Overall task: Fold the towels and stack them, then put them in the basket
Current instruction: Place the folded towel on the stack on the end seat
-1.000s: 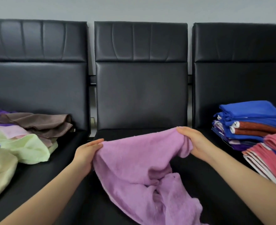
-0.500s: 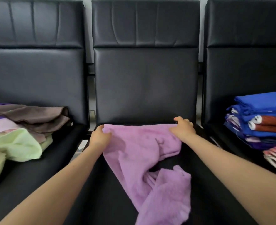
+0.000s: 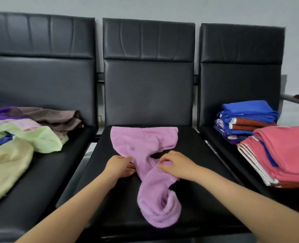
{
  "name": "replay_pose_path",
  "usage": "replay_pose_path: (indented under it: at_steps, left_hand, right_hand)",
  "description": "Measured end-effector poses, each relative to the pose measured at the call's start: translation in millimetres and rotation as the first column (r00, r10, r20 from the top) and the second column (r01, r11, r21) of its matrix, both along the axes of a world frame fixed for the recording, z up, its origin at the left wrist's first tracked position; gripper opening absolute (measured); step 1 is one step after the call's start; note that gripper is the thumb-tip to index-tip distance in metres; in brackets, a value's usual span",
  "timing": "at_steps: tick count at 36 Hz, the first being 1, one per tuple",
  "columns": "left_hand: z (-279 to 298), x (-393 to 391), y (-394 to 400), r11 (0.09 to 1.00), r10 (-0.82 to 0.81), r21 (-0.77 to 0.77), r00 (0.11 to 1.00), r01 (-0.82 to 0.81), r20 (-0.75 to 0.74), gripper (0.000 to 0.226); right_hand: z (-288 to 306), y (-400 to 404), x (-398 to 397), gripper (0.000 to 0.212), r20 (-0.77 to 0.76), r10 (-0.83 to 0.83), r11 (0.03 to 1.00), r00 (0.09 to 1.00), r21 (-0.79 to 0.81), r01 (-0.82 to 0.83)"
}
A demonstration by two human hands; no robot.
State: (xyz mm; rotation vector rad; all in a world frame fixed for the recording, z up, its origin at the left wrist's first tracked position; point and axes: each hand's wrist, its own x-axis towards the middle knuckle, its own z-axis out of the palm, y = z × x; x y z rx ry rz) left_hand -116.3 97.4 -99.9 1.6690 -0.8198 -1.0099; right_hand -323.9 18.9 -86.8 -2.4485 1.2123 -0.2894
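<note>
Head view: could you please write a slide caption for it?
Both hands, left and right, touch a twisted purple towel on the middle seat.

A row of three black padded seats [image 3: 215,165] spans the frame. On the left seat lies a loose heap of towels [image 3: 27,134]: pale green, pink, brown, purple. The middle seat carries a twisted lilac towel [image 3: 145,144]. At right sit a blue and rust folded stack [image 3: 247,120] and a coral folded stack [image 3: 285,151].
</note>
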Motion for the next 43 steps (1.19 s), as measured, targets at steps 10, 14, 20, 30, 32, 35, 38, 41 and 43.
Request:
replay_pose_path:
  at_steps: [10, 14, 20, 30, 32, 35, 38, 41, 43]
  left_hand:
    - [2.3, -8.0, 9.0, 0.999, -0.022, -0.029, 0.992, 0.019, -0.121, 0.018]
    - [4.4, -20.0, 3.8, 0.999, -0.047, -0.038, 0.966, 0.039, -0.252, 0.018]
    - [1.1, -26.1, -5.5, 1.0, -0.022, 0.011, 0.999, 0.022, -0.027, 0.014]
    - [9.1, -32.7, -19.9, 0.979, -0.042, -0.205, 0.971, -0.007, -0.237, 0.013]
    - [15.4, -29.2, -22.1, 0.963, -0.081, -0.27, 0.927, -0.023, -0.367, 0.017]
    - [25.3, -20.3, -23.7, 0.956, -0.085, -0.293, 0.919, -0.034, -0.384, 0.016]
    - [28.6, -1.3, -27.4, 0.946, 0.032, -0.289, 0.929, -0.147, -0.37, 0.013]
    - [34.9, 19.9, -26.0, 0.928, 0.103, -0.301, 0.927, -0.221, -0.362, 0.018]
    - [37.9, 33.8, -25.7, 0.902, 0.168, -0.319, 0.918, -0.291, -0.36, 0.015]
  right_hand:
    - [4.2, 7.0, -35.7, 0.021, 0.015, -0.061, 0.993, 0.998, 0.102, 0.059]
    - [-0.9, -3.8, -25.9, 0.009, 0.173, -0.175, 0.983, 0.969, 0.085, 0.163]
    - [-1.6, -9.9, -4.8, 0.032, -0.071, -0.232, 0.971, 0.97, 0.044, 0.236]
    - [3.3, -31.4, -12.3, 0.022, 0.471, -0.455, 0.854, 0.756, 0.471, 0.221]
    - [8.5, -35.5, -20.7, 0.022, 0.569, -0.549, 0.798, 0.613, 0.574, 0.183]
    - [17.6, -37.7, -34.5, 0.023, 0.654, -0.619, 0.758, 0.435, 0.643, 0.111]
    - [23.6, -41.7, -51.5, 0.019, 0.679, -0.627, 0.754, 0.381, 0.652, 0.078]
    - [26.5, -46.8, -67.8, 0.013, 0.681, -0.66, 0.734, 0.317, 0.675, 0.08]
    - [28.9, -50.9, -76.7, 0.01, 0.703, -0.666, 0.737, 0.25, 0.672, 0.074]
